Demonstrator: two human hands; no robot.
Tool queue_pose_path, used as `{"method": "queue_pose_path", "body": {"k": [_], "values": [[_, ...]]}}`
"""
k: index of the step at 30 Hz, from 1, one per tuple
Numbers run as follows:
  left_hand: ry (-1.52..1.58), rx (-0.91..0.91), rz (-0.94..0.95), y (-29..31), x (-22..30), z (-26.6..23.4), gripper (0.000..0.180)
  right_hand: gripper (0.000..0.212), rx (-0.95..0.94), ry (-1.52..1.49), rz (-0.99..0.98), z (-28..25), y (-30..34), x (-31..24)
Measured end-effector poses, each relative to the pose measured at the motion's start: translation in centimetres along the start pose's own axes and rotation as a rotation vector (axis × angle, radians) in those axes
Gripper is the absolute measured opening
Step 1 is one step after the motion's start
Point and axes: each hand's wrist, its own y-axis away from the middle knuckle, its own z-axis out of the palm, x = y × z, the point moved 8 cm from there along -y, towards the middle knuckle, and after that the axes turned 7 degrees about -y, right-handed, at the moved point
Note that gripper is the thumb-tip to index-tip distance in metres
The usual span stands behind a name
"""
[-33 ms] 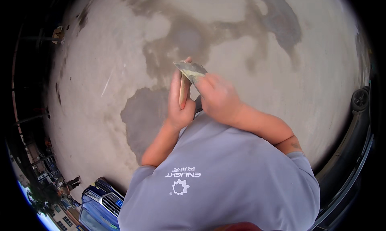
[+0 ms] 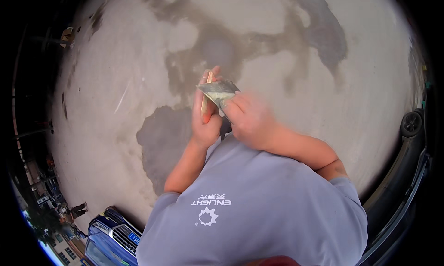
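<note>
Low in front of my chest, my left hand [image 2: 203,125] grips a narrow flat piece with a pale tan edge [image 2: 204,106]. Its fingers stretch along the far side and the thumb bends in against it. A creased grey-green sheet [image 2: 218,87], pale on one part and resembling sandpaper, is pinched by my right hand [image 2: 253,120]. That sheet lies across the piece, covering its middle, while the upper tip shows beyond it. The right hand is slightly blurred. Something dark [image 2: 225,126] shows between the two hands; its kind is hidden.
Beneath my hands spreads a pale concrete floor [image 2: 115,81] with dark damp patches [image 2: 162,136]. A blue car [image 2: 113,238] stands at the lower left, a dark vehicle [image 2: 393,173] along the right edge. Far off at the left is a person [image 2: 77,210]; a cardboard box [image 2: 67,37] sits farther up.
The sheet in my right hand has shifted toward me along the piece, baring the piece's far tip. My left hand keeps its hold.
</note>
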Motion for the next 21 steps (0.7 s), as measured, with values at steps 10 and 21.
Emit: {"method": "queue_pose_path", "body": {"k": [10,21], "values": [[0.245,0.072,-0.083,-18.6,-2.5,-8.7,0.095,0.034,0.048,0.024,0.057,1.7,-17.3,12.5],[0.425,0.052,-0.281,-42.1,-8.2,-11.7,0.093,0.029,0.018,0.021,-0.07,-0.5,-30.2,33.1]]}}
